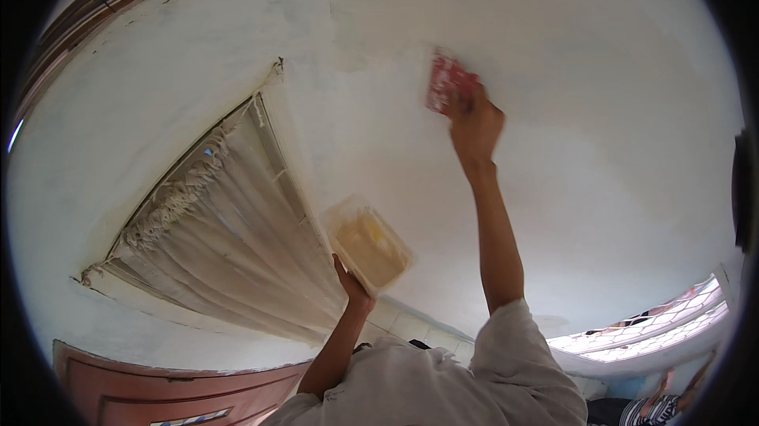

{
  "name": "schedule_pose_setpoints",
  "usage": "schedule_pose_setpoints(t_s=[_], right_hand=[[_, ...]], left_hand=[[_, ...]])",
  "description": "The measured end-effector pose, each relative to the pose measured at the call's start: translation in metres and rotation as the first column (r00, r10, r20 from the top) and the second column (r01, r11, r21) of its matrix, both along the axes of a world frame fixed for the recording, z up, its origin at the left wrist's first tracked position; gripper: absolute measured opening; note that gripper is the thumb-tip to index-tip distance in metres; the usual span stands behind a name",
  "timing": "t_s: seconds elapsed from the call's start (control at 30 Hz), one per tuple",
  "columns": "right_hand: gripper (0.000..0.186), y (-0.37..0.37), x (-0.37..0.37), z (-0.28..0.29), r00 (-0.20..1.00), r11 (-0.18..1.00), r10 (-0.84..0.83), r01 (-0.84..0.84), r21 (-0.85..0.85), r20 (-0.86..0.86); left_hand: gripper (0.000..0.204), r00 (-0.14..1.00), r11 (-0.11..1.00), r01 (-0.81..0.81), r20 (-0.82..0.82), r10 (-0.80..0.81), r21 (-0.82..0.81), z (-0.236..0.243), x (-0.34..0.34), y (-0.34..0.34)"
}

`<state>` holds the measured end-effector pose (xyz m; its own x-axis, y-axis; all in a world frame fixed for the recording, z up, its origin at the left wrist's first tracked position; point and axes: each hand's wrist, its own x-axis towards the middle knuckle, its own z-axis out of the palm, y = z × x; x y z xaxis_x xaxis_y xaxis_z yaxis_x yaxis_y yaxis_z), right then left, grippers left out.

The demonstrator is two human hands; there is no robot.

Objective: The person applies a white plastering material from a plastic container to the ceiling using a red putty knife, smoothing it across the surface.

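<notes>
Right hand: wrapped around a red spreader (or something similarly flat) (451,82), smeared whitish; the right hand (478,126) is raised to the wall (395,149), right of the curtain (245,216).
Left hand: a clear tub (340,215) is gripped by the left hand (356,292) at its lower corner, lower than the spreader and close to the curtain's edge.
Tub contents: pale yellowish stuff (368,254), with one brighter yellow spot; a fair bit seems to be left, so supply probably isn't an issue.
Done so far: beige-grey patches are seen on the upper and right wall, so a thin coat has probably been spread there, tbh pretty unevenly.
Left to do: bluish blotches are seen left of the faint vertical line, and staining around the curtain; probably partway through, though no finish line can be made out.
Blurry bits: spreader and fingers are smeared by motion, so contact with the wall can't be confirmed.
Hidden: most of the left fingers are covered by the tub.
Cut off: the reddish door (178,386) and the striped cloth (644,410) are cropped by the fisheye rim.
</notes>
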<state>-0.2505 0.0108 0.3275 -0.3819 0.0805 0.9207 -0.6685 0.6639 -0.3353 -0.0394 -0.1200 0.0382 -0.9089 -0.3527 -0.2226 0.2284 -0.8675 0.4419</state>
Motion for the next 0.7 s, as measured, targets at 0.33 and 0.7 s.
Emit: schedule_pose_setpoints(t_s=[0.33,0.7], right_hand=[[0.012,0.010,0.066,-0.032,0.949,0.937,0.315,-0.307,-0.169,0.022],[0.014,-0.066,0.073,-0.047,0.406,0.593,0.798,-0.663,-0.457,0.445]], left_hand=[[0.083,0.997,0.994,-0.066,-0.032,0.063,-0.083,0.013,-0.007,-0.004],[0.074,0.983,0.982,-0.174,-0.076,0.168,-0.077,-0.011,0.026,-0.030]])
